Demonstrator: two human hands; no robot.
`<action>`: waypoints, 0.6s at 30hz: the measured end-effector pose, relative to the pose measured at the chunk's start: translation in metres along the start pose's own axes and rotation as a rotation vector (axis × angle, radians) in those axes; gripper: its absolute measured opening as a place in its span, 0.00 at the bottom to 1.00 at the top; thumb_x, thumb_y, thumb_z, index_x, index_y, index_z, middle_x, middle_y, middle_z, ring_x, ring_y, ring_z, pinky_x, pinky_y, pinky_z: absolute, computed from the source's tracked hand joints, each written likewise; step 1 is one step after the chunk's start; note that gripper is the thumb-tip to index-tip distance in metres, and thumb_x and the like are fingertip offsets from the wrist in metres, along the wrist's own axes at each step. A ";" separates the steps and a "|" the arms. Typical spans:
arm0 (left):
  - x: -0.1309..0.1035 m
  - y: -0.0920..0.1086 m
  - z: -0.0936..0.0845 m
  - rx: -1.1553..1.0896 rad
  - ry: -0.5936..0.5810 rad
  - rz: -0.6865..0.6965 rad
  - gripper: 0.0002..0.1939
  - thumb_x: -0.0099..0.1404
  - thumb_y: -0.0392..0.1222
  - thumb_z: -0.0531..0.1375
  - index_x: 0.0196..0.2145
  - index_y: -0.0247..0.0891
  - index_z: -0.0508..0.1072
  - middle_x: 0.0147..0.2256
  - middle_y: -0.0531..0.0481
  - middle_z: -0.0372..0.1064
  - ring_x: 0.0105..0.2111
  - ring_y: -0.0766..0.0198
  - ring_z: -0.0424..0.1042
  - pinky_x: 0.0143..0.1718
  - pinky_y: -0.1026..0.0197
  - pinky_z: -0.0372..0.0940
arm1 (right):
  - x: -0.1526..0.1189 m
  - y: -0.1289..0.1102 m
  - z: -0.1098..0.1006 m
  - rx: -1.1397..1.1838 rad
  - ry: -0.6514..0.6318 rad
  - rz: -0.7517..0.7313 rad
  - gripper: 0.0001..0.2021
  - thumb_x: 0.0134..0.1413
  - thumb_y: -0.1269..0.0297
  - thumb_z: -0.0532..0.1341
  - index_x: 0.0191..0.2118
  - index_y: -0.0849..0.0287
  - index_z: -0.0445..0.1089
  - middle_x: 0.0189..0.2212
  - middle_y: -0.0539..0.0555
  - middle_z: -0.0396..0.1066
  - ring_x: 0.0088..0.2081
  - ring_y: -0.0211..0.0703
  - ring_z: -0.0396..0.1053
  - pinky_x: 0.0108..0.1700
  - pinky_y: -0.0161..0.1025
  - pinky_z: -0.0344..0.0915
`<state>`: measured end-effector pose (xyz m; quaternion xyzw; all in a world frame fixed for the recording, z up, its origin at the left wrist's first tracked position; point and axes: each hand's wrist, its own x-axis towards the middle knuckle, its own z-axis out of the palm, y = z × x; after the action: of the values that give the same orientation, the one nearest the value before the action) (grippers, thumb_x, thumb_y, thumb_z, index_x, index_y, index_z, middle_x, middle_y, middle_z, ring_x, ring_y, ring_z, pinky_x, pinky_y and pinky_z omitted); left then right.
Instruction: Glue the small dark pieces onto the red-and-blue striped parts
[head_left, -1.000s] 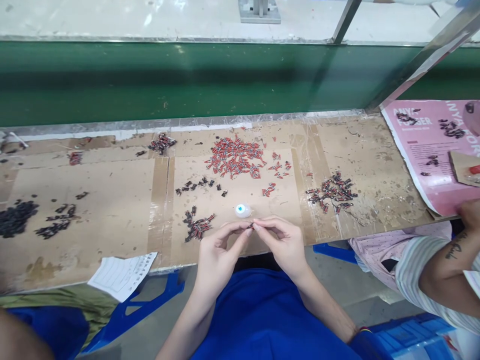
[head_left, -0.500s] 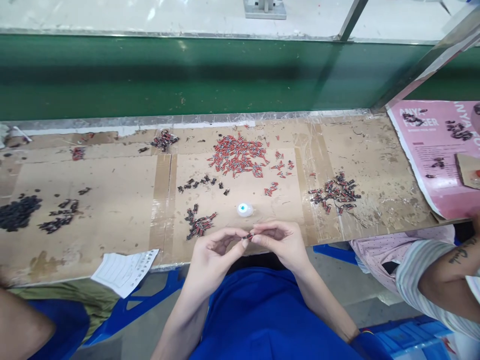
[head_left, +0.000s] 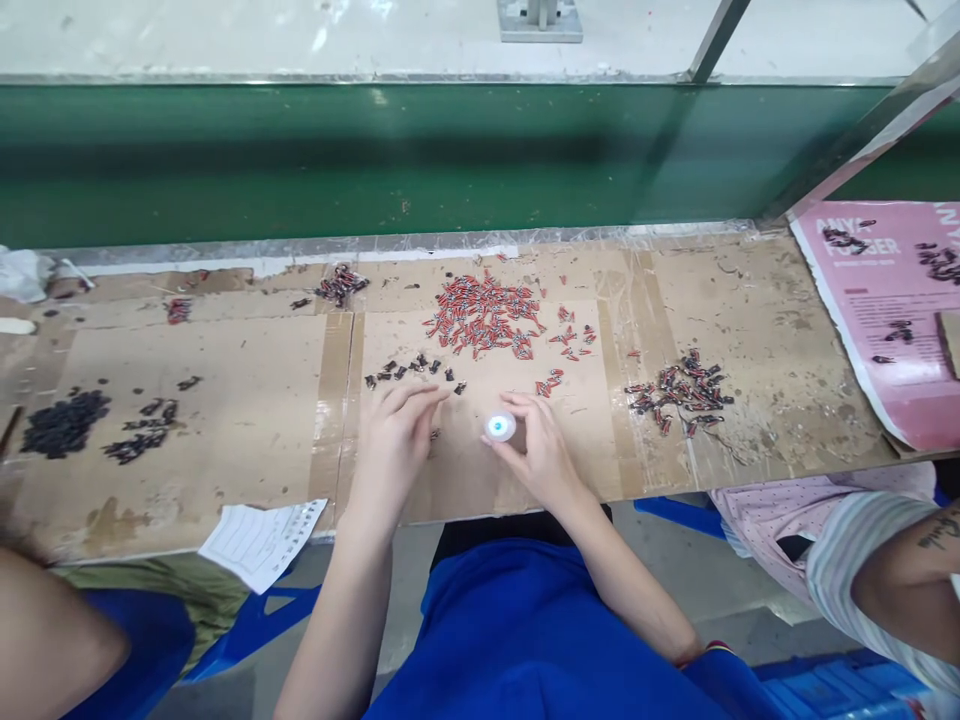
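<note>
Both hands curl loosely, the right hand [head_left: 541, 447] holding the small bottle [head_left: 499, 427], likely to steady it; whether the left hand [head_left: 394, 435] grips anything, I cannot tell. Beyond, red pieces [head_left: 484, 312] lie heaped, probably for easy reach.

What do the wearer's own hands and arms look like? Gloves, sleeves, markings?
Left hand and right hand both look bare: no gloves, rings or watch visible. Forearms uncovered. A plain bright blue cloth sleeve with thin red and yellow trim at its edge starts near the right elbow; the left sleeve isn't in view. No markings I can make out on either arm.
</note>
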<state>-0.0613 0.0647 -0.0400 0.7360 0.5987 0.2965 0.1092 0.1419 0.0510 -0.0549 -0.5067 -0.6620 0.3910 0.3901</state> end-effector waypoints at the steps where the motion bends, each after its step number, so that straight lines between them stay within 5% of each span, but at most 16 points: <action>1: 0.011 0.002 0.002 -0.022 -0.083 0.053 0.17 0.69 0.36 0.51 0.42 0.43 0.79 0.44 0.44 0.77 0.45 0.51 0.71 0.49 0.45 0.64 | -0.002 -0.001 -0.003 0.067 -0.015 0.043 0.17 0.56 0.54 0.66 0.48 0.57 0.70 0.49 0.61 0.74 0.53 0.52 0.71 0.56 0.52 0.67; 7: 0.039 -0.003 0.007 0.057 -0.248 0.193 0.21 0.63 0.29 0.52 0.40 0.49 0.80 0.44 0.46 0.78 0.55 0.43 0.63 0.54 0.37 0.56 | -0.011 0.003 -0.028 0.439 0.096 0.269 0.24 0.57 0.44 0.59 0.53 0.54 0.71 0.45 0.55 0.76 0.36 0.44 0.73 0.36 0.39 0.71; 12: 0.027 -0.010 0.013 0.036 -0.217 0.160 0.13 0.67 0.37 0.56 0.37 0.50 0.80 0.36 0.45 0.79 0.45 0.46 0.67 0.49 0.42 0.57 | -0.006 0.006 -0.042 0.557 0.369 0.379 0.18 0.43 0.49 0.69 0.36 0.56 0.73 0.29 0.49 0.73 0.24 0.36 0.63 0.26 0.34 0.62; 18: 0.002 0.017 0.026 -0.024 -0.211 0.114 0.10 0.68 0.39 0.58 0.35 0.47 0.80 0.35 0.46 0.77 0.43 0.52 0.68 0.47 0.47 0.59 | 0.000 0.000 -0.037 0.706 0.441 0.450 0.14 0.37 0.56 0.70 0.27 0.58 0.70 0.22 0.48 0.69 0.23 0.35 0.62 0.25 0.34 0.59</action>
<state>-0.0322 0.0678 -0.0518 0.7945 0.5376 0.2304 0.1633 0.1757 0.0561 -0.0407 -0.5450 -0.2633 0.5501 0.5754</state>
